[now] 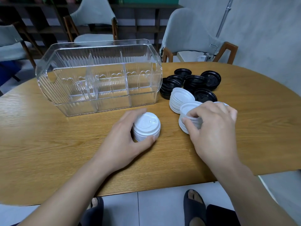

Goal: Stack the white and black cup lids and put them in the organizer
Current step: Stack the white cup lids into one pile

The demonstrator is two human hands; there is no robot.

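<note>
A neat stack of white lids (146, 127) stands dome-up on the wooden table (48, 141), and my left hand (123, 144) curls around its left and front side. To the right, my right hand (213, 128) pinches the rim of upturned white lids (189, 110) in a loose pile. A second tilted pile of white lids (181, 97) lies just behind it. Black lids (193, 82) sit in several short stacks further back. The clear ribbed organizer (99, 75), split by dividers, stands at the back left with nothing in it.
Grey chairs (193, 35) with wooden frames stand behind the table. The table's front edge curves just above my feet in dark slippers (193, 204). Bare tabletop lies to the left and the far right.
</note>
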